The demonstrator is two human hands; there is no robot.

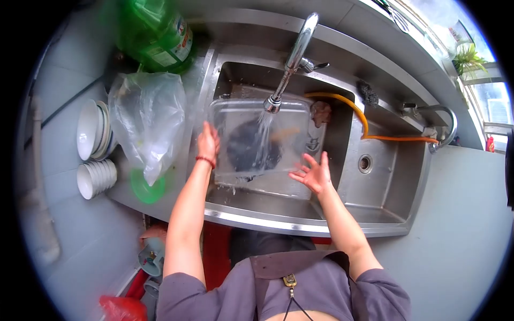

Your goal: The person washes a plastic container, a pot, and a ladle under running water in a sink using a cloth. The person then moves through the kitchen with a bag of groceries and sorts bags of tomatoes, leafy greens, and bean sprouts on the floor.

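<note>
A clear plastic box (225, 109) sits in the left sink basin, and water from the faucet (273, 103) pours into it. A dark round shape (251, 147) shows through the box; I cannot make out what it is. My left hand (208, 143), with a red bead bracelet (205, 159) at the wrist, is beside the box's left rim with its fingers stretched out. On the other side, my right hand (314, 172) hangs near the box's lower right corner, fingers spread, holding nothing.
An orange hose (356, 109) runs across the divider to the second faucet (452, 125). A scouring pad (367, 93) lies behind it. Left of the sink are a green bottle (160, 45), a plastic bag (147, 107), a green lid-like piece (145, 188), stacked plates (88, 130) and bowls (93, 180).
</note>
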